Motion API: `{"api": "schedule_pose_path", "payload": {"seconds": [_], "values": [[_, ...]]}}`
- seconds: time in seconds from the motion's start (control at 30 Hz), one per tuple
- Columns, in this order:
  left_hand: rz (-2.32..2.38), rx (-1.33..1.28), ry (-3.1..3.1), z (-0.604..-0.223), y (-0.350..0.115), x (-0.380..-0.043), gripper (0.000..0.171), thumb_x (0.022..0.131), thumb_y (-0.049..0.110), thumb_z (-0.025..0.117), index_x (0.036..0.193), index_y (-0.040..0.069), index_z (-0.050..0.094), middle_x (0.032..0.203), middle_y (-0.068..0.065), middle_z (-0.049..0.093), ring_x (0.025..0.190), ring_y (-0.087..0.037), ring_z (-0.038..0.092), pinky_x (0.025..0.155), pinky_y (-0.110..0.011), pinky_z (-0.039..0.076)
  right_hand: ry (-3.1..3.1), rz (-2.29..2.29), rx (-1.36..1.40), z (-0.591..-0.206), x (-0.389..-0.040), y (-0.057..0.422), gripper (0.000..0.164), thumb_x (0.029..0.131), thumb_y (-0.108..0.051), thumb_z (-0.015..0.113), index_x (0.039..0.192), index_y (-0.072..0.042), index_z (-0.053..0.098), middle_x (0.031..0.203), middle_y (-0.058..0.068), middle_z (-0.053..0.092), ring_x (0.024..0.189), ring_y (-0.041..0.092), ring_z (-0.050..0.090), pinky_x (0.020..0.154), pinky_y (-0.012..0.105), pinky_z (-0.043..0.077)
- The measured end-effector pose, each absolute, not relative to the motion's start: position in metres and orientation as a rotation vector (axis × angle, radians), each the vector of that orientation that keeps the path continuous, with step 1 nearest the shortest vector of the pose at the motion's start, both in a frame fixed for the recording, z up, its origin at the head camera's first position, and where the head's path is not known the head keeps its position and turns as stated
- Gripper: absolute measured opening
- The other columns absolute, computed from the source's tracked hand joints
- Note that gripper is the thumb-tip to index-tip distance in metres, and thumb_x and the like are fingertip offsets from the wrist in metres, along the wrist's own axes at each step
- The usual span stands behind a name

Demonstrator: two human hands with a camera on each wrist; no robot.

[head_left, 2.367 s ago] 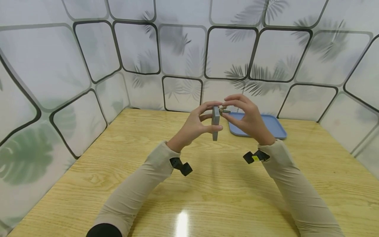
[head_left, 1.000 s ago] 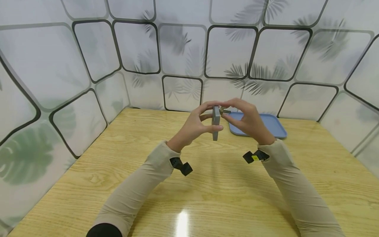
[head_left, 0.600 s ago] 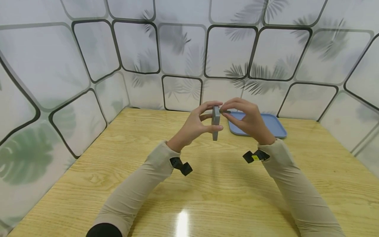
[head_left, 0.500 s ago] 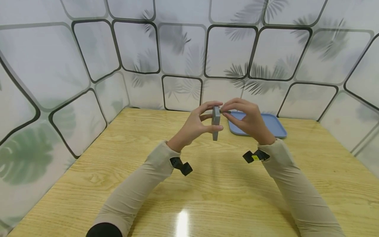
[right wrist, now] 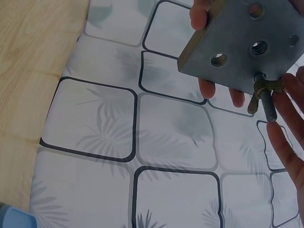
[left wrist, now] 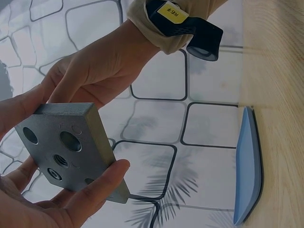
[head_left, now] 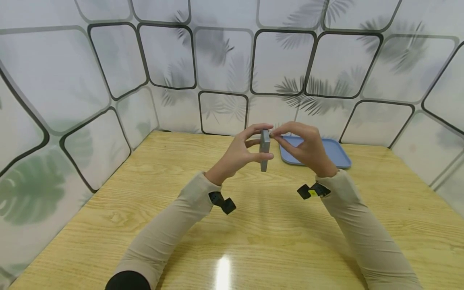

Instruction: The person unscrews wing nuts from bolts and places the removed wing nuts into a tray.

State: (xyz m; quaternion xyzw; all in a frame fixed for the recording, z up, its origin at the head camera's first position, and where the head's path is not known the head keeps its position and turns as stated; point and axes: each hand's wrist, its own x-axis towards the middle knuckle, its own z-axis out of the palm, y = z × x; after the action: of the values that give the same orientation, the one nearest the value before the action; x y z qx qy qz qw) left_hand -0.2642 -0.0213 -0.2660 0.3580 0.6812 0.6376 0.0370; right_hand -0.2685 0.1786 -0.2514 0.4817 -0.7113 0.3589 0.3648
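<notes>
A flat grey metal block (head_left: 264,150) with several round holes stands on edge above the table. My left hand (head_left: 233,155) grips it by opposite edges, thumb below and fingers above. From the block's right face sticks out a threaded bolt (right wrist: 269,108), with a brass-coloured wing nut (right wrist: 259,88) on it near the face. My right hand (head_left: 308,149) has thumb and index finger at the wing nut; in the right wrist view a finger touches one wing and a fingertip is at the bolt's free end. The head view mostly hides nut and bolt behind these fingers.
A blue tray (head_left: 335,155) lies on the wooden table (head_left: 261,233) behind the right hand. Patterned white curtains (head_left: 224,52) surround the table at the back and sides. Small black cameras (head_left: 222,202) sit on both wrists.
The right thumb and fingers, spread around the wing nut earlier, have shifted repeatedly and now come together over it. The bolt end, visible before, is covered in the head view. The left hand stays still.
</notes>
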Motion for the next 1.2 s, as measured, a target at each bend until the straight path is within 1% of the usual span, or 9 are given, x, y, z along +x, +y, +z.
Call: {"api": "schedule_pose_path", "payload": {"seconds": [0.13,0.27,0.4,0.53,0.7,0.83,1.0,1.1,1.2], "values": [[1.95,1.092,2.102,-0.266,-0.021,-0.265,0.063,0.083,0.002,0.068,0.139,0.017,0.043,0.145,-0.004,0.037,0.13,-0.033,0.044,0.091,-0.038,0.053,-1.832,0.899,1.189,-0.251,-0.268,0.178,0.025,0.074,0.016,0.069,0.095,0.004,0.068,0.087,0.016,0.069,0.081,0.017,0.065,0.083,0.013,0.05],[1.958,1.079,2.096,-0.266,-0.021,-0.264,0.063,0.083,0.002,0.068,0.139,0.017,0.044,0.145,-0.003,0.037,0.13,-0.032,0.043,0.088,-0.039,0.055,-1.831,0.89,1.154,-0.252,-0.269,0.177,0.03,0.073,0.015,0.07,0.1,0.002,0.067,0.091,0.016,0.068,0.082,0.022,0.063,0.081,0.015,0.049],[1.975,1.082,2.078,-0.265,-0.021,-0.264,0.063,0.083,0.001,0.068,0.139,0.016,0.043,0.145,-0.003,0.037,0.13,-0.032,0.043,0.087,-0.039,0.055,-1.851,0.901,1.144,-0.252,-0.27,0.176,0.037,0.071,0.017,0.071,0.104,0.001,0.066,0.098,0.016,0.067,0.088,0.02,0.062,0.081,0.019,0.049],[1.982,1.066,2.069,-0.265,-0.021,-0.263,0.063,0.083,0.001,0.067,0.139,0.017,0.043,0.145,-0.003,0.037,0.129,-0.033,0.044,0.085,-0.039,0.056,-1.903,0.908,1.131,-0.253,-0.271,0.177,0.037,0.074,0.013,0.071,0.108,0.0,0.065,0.104,0.015,0.066,0.094,0.016,0.061,0.082,0.021,0.05],[1.977,1.064,2.072,-0.264,-0.022,-0.262,0.064,0.083,0.001,0.067,0.14,0.017,0.043,0.146,-0.003,0.036,0.129,-0.034,0.045,0.084,-0.038,0.057,-1.946,0.877,1.105,-0.254,-0.273,0.178,0.039,0.075,0.01,0.071,0.112,0.002,0.063,0.107,0.016,0.065,0.099,0.02,0.061,0.085,0.023,0.052],[1.982,1.07,2.072,-0.264,-0.022,-0.262,0.063,0.083,0.001,0.067,0.139,0.017,0.043,0.145,-0.003,0.036,0.128,-0.033,0.045,0.084,-0.038,0.057,-1.971,0.859,1.09,-0.255,-0.275,0.18,0.041,0.075,0.009,0.072,0.113,0.001,0.062,0.108,0.015,0.065,0.1,0.021,0.061,0.086,0.022,0.052],[1.991,1.092,2.061,-0.263,-0.022,-0.262,0.062,0.084,-0.001,0.066,0.139,0.015,0.043,0.145,-0.004,0.036,0.127,-0.033,0.047,0.084,-0.038,0.057,-2.002,0.849,1.073,-0.256,-0.277,0.181,0.041,0.075,0.007,0.073,0.113,-0.001,0.063,0.108,0.014,0.065,0.099,0.022,0.06,0.084,0.023,0.051],[1.995,1.104,2.055,-0.262,-0.022,-0.261,0.062,0.083,-0.001,0.066,0.139,0.014,0.043,0.145,-0.005,0.037,0.127,-0.033,0.046,0.084,-0.038,0.057,-2.03,0.838,1.052,-0.258,-0.279,0.182,0.038,0.076,0.005,0.073,0.112,-0.003,0.064,0.108,0.013,0.065,0.097,0.023,0.061,0.082,0.025,0.051],[1.992,1.1,2.054,-0.262,-0.022,-0.261,0.063,0.083,-0.001,0.066,0.14,0.015,0.042,0.145,-0.007,0.036,0.128,-0.034,0.046,0.085,-0.039,0.056,-2.046,0.837,1.034,-0.259,-0.279,0.183,0.033,0.077,0.003,0.073,0.108,-0.001,0.066,0.106,0.013,0.065,0.095,0.022,0.06,0.08,0.026,0.051]]}}
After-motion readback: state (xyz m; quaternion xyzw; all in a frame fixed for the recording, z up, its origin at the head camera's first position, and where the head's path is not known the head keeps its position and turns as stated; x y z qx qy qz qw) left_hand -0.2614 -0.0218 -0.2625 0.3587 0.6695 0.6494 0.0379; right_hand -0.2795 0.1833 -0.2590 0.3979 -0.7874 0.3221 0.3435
